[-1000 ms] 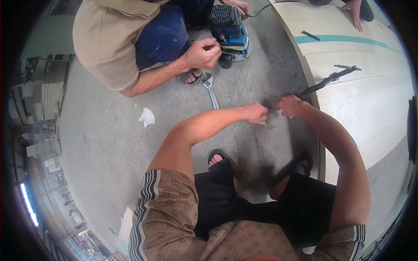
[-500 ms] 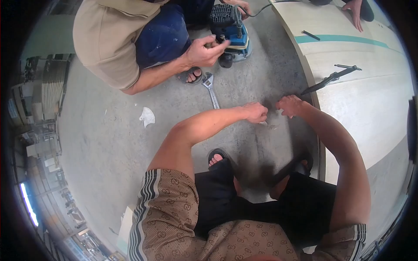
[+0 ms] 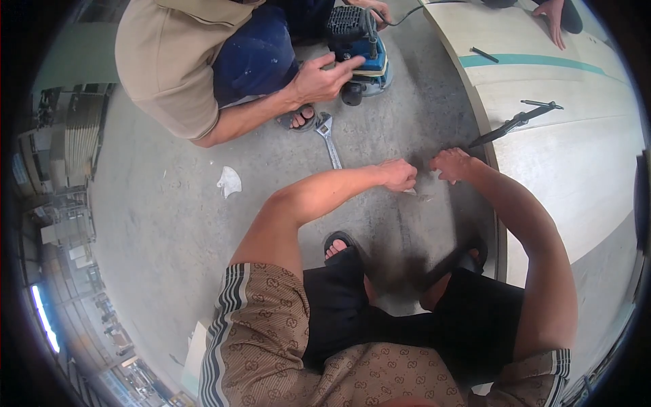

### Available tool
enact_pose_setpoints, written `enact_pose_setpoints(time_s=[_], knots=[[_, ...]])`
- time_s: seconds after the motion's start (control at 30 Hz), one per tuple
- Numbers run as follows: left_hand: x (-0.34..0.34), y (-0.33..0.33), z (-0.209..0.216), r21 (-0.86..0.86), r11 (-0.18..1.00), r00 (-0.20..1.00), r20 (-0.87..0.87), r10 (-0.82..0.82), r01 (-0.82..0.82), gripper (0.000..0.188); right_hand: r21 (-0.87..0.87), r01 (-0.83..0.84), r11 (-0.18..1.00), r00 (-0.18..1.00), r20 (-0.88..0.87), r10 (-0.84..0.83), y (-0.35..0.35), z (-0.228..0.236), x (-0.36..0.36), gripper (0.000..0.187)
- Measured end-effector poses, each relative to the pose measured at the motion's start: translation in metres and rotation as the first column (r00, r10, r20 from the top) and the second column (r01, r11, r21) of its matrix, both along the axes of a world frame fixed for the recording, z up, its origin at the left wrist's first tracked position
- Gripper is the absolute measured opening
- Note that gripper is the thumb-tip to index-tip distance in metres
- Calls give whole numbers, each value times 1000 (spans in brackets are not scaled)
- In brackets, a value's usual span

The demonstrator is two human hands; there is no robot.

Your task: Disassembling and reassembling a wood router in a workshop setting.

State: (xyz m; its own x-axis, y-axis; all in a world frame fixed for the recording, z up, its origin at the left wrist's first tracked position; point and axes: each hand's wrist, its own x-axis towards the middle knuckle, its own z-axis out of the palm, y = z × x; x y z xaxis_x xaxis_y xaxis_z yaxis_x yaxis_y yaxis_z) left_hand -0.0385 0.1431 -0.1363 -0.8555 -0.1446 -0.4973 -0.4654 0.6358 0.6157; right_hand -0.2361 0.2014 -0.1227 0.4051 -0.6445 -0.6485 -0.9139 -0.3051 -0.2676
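Observation:
My left hand [image 3: 399, 176] is closed low over the concrete floor, fingers curled and pressed together. Whatever it holds is hidden; a small whitish scrap [image 3: 410, 192] shows just under its fingertips. Facing it across a narrow gap, my right hand [image 3: 450, 165] is also closed, with bent fingers and the thumb below. Nothing in its grip can be made out. Beside the right hand, a black hinged tool like a compass [image 3: 519, 121] lies on the pale board [image 3: 563, 163] with its pointed end past the edge. An adjustable wrench [image 3: 329, 141] rests beyond my left forearm.
A co-worker crouches at the far left, one hand [image 3: 325, 78] beside a blue and black corded power tool [image 3: 366, 57]. Another person's hand [image 3: 555, 20] touches the board's far end, near a short black stick [image 3: 484, 54]. White scrap [image 3: 229, 182] lies on the floor.
The co-worker's hand has shifted slightly right, its index finger now stretched toward the blue power tool. My two hands have stayed nearly still.

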Motion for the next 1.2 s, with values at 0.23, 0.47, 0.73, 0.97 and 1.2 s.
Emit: enact_pose_setpoints(time_s=[0.23, 0.47, 0.73, 0.97, 1.2], knots=[[0, 0, -1, -9, 1000, 1000, 28, 4, -4, 23, -24, -15, 1000, 1000, 7, 15, 0, -1, 0, 35], [-2, 0, -3, -8, 1000, 998, 59, 1, 0, 24, -25, -2, 1000, 1000, 18, 3, 1, -8, -2, 33], [-2, 1, -4, -9, 1000, 999, 50, -10, 11, 24, -30, -5, 1000, 1000, 21, 5, 2, -9, -3, 35], [-1, 0, -6, -13, 1000, 998, 55, -19, 20, 24, -6, 22, 1000, 999, 33, -21, 1, -6, -1, 35], [-1, 0, -4, -23, 1000, 998, 58, -18, 20, 24, -43, -6, 999, 998, 58, 9, 2, -6, -3, 33]])
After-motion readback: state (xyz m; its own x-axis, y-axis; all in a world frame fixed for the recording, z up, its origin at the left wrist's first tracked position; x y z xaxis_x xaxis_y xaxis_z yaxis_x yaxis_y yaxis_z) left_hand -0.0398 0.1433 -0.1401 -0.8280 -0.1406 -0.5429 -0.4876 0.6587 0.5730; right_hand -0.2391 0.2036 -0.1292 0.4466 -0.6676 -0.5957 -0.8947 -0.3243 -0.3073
